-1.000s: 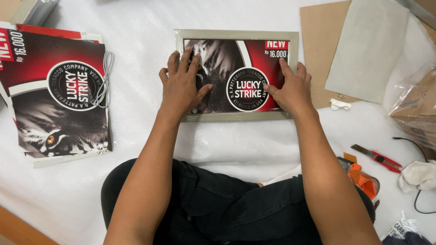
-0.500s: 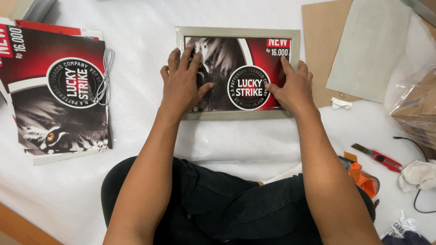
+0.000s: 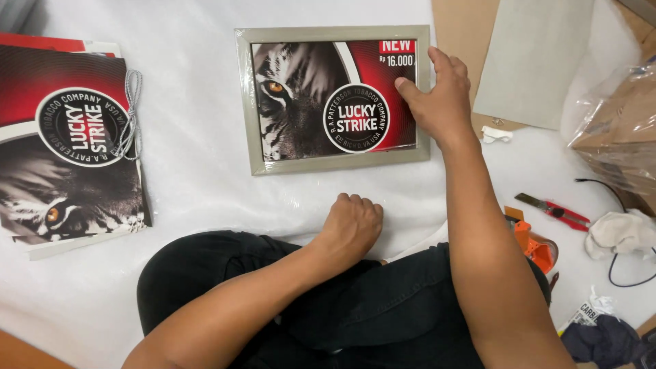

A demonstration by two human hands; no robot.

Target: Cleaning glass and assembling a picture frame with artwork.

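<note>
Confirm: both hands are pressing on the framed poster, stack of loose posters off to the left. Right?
Not quite. In the head view only the right hand is on the framed poster, at its right edge. The left hand is a closed fist on the white sheet below the frame. The stack of loose posters does lie to the left.

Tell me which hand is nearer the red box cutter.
Right. The right hand rests on the framed poster's right edge, up-left of the red box cutter; the left hand is fisted farther left.

frame (image 3: pixel 333 162) – brushed matt metal look | print (image 3: pixel 311 102) – glossy paper | floor sheet (image 3: pixel 191 171) – smooth white plastic
</note>
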